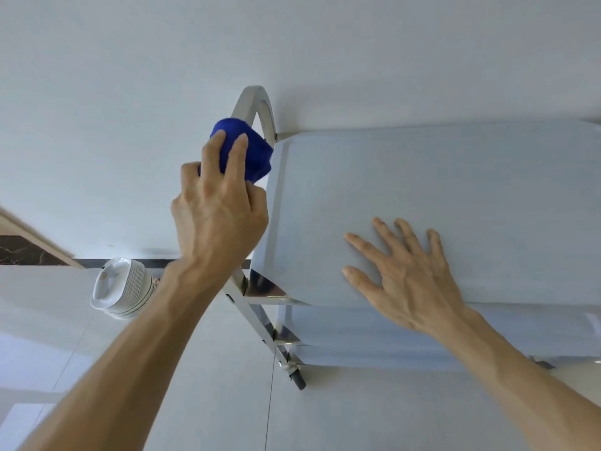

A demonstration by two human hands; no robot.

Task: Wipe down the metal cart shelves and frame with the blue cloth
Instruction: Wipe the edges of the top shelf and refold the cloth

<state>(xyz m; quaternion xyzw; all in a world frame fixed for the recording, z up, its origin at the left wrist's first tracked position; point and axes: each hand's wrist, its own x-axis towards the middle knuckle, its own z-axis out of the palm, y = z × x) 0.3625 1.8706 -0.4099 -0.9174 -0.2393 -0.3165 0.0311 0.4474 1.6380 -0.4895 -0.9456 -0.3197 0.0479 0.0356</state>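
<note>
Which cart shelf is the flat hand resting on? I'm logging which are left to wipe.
The top shelf: the right hand lies spread flat on it, while the lower shelf beneath goes untouched.

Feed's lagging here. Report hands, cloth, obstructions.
Left hand grips blue cloth against cart handle. Right hand flat on top shelf. Nothing obstructing.

Stack of white plates on pale tiled floor, left of center, thin striped rims showing down the stack's side. White wall fills the far half. Dark marbled baseboard strip along wall foot, tan angled trim at left edge.
</note>
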